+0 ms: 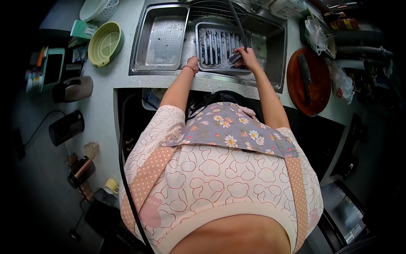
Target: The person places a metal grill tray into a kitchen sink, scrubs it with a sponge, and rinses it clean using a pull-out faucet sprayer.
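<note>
A rectangular metal tray (pixel 202 67) with a ribbed bottom and soapy suds lies in the sink (pixel 275 55). My left hand (pixel 193 63), with a bracelet at the wrist, is closed on the tray's near left corner. Over the near right part of the tray, my right hand (pixel 246 58) is closed round a dark grey pad (pixel 234 58); its exact kind is hard to make out. Suds lie on the tray beside that hand. My right fingers are partly hidden.
A perforated metal pan (pixel 158 65) sits in the sink's left side, with a wire rack (pixel 213 12) behind. A yellow-green basket (pixel 114 48) stands on the left counter. To the right, a knife (pixel 303 70) rests on a round cutting board (pixel 319 93).
</note>
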Available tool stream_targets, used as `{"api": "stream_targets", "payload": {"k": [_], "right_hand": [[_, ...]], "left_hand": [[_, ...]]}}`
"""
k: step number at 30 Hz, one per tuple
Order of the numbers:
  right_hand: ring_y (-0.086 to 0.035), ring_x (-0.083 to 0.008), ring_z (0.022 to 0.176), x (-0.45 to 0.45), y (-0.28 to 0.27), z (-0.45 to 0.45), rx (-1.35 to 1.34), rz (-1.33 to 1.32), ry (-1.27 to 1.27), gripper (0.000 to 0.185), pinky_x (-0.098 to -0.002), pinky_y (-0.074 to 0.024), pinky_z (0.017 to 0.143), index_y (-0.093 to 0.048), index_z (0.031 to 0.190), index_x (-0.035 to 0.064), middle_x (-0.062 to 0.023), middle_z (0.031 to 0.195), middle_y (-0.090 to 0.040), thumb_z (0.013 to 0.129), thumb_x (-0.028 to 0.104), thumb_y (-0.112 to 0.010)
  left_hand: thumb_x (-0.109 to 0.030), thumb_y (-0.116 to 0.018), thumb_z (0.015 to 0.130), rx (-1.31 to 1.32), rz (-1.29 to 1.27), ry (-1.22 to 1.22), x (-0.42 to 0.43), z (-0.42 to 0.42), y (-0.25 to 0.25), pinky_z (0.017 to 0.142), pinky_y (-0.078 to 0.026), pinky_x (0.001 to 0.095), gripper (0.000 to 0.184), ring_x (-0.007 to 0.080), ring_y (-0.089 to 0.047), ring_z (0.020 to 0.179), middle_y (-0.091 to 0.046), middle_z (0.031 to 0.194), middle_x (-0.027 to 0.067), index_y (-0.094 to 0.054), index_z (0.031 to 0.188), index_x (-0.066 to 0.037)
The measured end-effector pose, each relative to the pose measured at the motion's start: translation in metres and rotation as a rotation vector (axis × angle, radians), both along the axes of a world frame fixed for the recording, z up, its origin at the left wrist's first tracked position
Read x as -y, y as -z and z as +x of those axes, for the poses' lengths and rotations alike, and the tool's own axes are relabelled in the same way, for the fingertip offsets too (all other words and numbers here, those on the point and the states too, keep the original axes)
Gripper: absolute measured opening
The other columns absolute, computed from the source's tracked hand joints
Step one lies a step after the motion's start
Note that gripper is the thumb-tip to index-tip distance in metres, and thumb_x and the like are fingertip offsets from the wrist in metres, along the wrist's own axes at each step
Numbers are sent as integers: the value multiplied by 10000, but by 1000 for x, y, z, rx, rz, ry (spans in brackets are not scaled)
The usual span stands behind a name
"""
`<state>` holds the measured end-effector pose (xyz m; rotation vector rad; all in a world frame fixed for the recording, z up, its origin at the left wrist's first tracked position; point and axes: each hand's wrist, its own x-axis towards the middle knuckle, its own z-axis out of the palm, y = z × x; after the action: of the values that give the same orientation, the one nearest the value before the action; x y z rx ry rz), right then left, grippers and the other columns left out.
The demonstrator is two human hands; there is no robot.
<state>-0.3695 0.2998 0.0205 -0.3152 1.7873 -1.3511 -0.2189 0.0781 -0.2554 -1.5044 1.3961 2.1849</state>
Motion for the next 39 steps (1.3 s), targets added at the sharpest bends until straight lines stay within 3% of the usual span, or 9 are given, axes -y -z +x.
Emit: {"api": "stream_targets", "payload": {"k": [3,7,13,16,19,24,27,32,39], "right_hand": [[-591,-187,452,-5,2,-10,-303,168,-14,302,-270,-485,393,-599,933,3,-97,642,-579,882,265,-458],[-632,-251,703,-1,-11,-5,-887,596,49,284,-374,-492,607,-587,969,-5,-118,685,-592,857,234,-485],[-572,-277,965,13,23,-11,-839,-44,96,222,-364,-485,751,-579,1017,11,-162,1155,-526,848,140,-518],[-545,-206,1004,17,26,1,-181,-315,18,213,-312,-495,781,-567,1033,4,-137,1227,-466,891,123,-463],[-522,-208,1040,19,24,8,-92,-360,-22,208,-294,-489,829,-568,1022,-3,-134,1304,-383,904,116,-444],[-483,-198,1092,26,12,14,-236,-307,-215,188,-306,-454,868,-589,994,23,-151,1314,-380,892,110,-457],[-511,-198,1039,28,5,20,-292,-322,-141,179,-284,-425,838,-594,982,15,-143,1225,-467,857,53,-470],[-492,-242,1093,26,0,22,-237,-354,-136,151,-306,-412,861,-609,906,13,-185,1229,-460,824,39,-485],[-524,-222,1056,12,22,-7,-947,173,88,179,-297,-424,850,-607,915,4,-193,1198,-486,853,95,-465]], "left_hand": [[-231,-377,869,138,-45,-1,-12,3,-70,772,-384,367,375,237,-526,858,-553,1122,81,-489,1218,-153],[-229,-394,865,148,19,-78,-17,4,-101,813,-363,355,359,230,-507,914,-548,1129,84,-503,1195,-137],[-243,-416,860,82,64,-152,-18,0,-68,897,-286,316,343,203,-458,1016,-541,1139,79,-519,1176,-157],[-257,-419,859,164,57,-123,-18,0,-81,912,-254,308,335,183,-455,1019,-545,1128,69,-526,1168,-181],[-268,-422,856,202,29,-101,-20,0,-87,896,-255,312,327,171,-462,992,-554,1103,52,-532,1155,-193],[-251,-423,846,38,85,-129,-10,1,-49,777,-345,327,311,174,-501,822,-581,1001,47,-548,1123,-187],[-228,-418,840,139,-154,242,-1,-6,1,674,-384,330,296,176,-495,674,-589,898,60,-571,1083,-157],[-201,-420,832,187,107,-15,-6,-3,-38,598,-389,316,270,199,-500,609,-586,829,69,-595,1012,-102],[-175,-420,833,157,-100,113,-10,5,-69,667,-388,301,268,191,-529,782,-591,964,121,-587,1023,-85]]}}
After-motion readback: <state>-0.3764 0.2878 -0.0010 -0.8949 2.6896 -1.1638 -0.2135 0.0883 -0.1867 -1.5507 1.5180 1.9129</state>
